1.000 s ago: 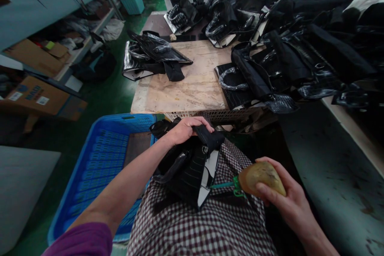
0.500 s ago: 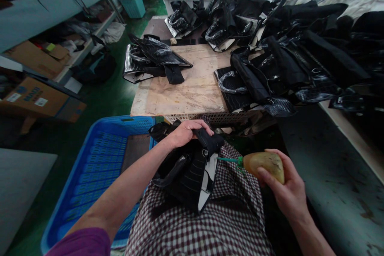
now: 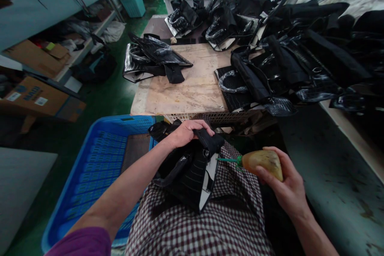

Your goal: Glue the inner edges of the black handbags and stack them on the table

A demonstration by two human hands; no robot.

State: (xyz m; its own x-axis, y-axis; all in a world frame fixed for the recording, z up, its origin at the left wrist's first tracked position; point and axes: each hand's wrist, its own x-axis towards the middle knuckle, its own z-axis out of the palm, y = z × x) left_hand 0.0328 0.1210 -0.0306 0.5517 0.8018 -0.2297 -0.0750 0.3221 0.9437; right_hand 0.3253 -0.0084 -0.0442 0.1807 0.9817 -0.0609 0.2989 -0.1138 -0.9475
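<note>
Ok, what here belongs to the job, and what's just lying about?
Job:
black textured piece in left hand
yellowish bottle with green nozzle, right hand
likely, similar black pieces on tan table

Apparently lying about:
brown cardboard box
teal plastic bin

Checked cloth [image 3: 195, 230] over the lap, black bag [image 3: 189, 176] on it, stained tabletop [image 3: 186, 96] beyond, another bag [image 3: 154, 57] left, more bags [image 3: 285, 66] heaped right

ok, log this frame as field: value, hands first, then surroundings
left hand: gripping a black bag near its top
right hand: holding a yellowish squeeze bottle
nozzle: green, tip at upper part of the black bag's white strip; contact unclear
checked cloth: under the black bag
basket: blue, on the person's left
table: ahead; folded black piece on its left, black pile on the right
</note>
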